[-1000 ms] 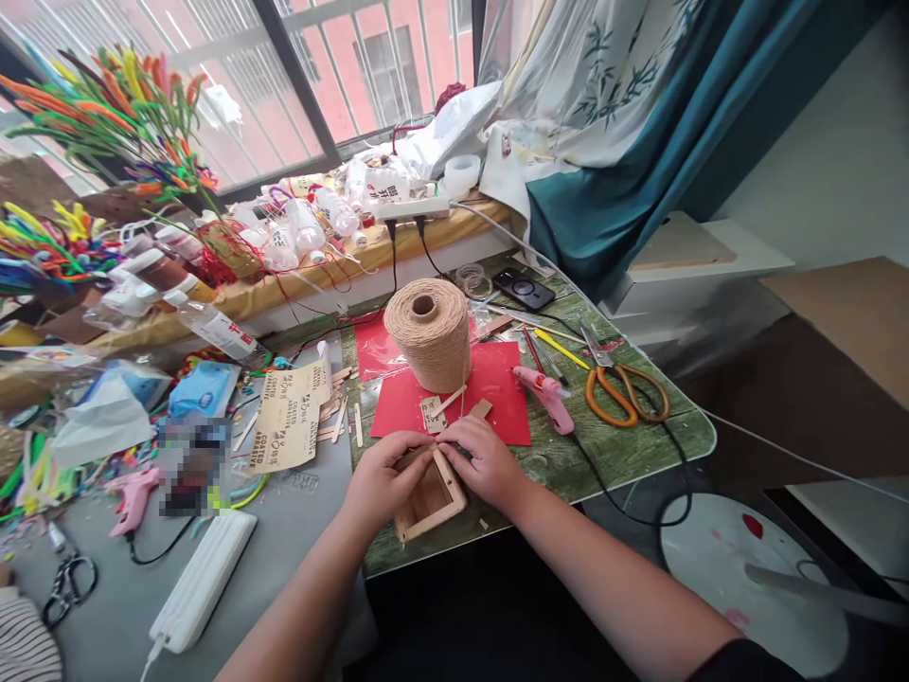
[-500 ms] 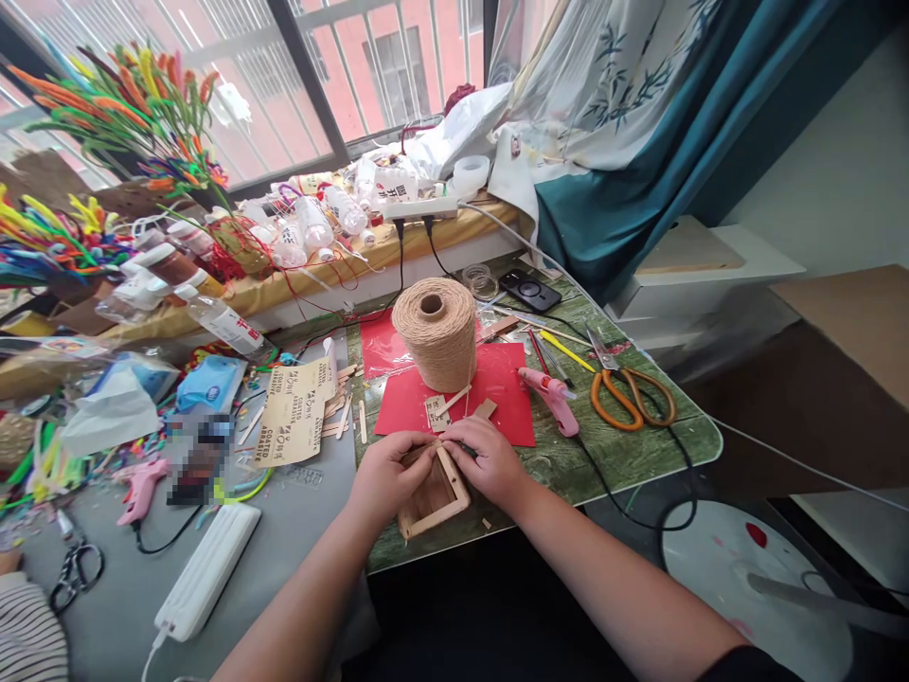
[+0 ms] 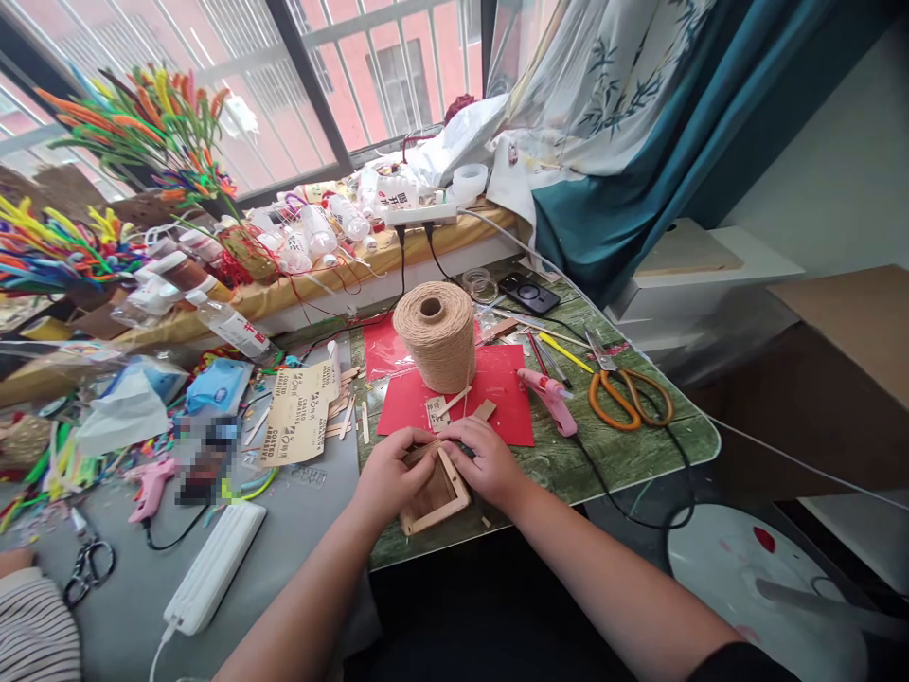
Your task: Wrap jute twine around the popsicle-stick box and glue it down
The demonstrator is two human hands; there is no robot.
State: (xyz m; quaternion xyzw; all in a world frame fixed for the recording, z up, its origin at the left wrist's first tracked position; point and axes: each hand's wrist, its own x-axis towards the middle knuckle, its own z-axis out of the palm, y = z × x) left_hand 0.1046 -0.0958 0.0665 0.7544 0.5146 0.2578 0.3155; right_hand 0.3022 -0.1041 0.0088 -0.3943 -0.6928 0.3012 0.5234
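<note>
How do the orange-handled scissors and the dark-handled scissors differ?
The orange-handled scissors have large, wide finger loops; the dark-handled scissors have smaller ones.
The orange-handled scissors lie on the green tabletop, to the person's right; the dark-handled scissors lie on the grey tabletop, to the left.
Both have two finger loops, lie with their blades pointing away from the person, and are in nobody's hand.

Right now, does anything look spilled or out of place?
Coloured scraps lie strewn, untidily, near the pink glue gun on the grey table; a labelled bottle is tipped beside the window ledge. No spilled liquid shows.
</note>
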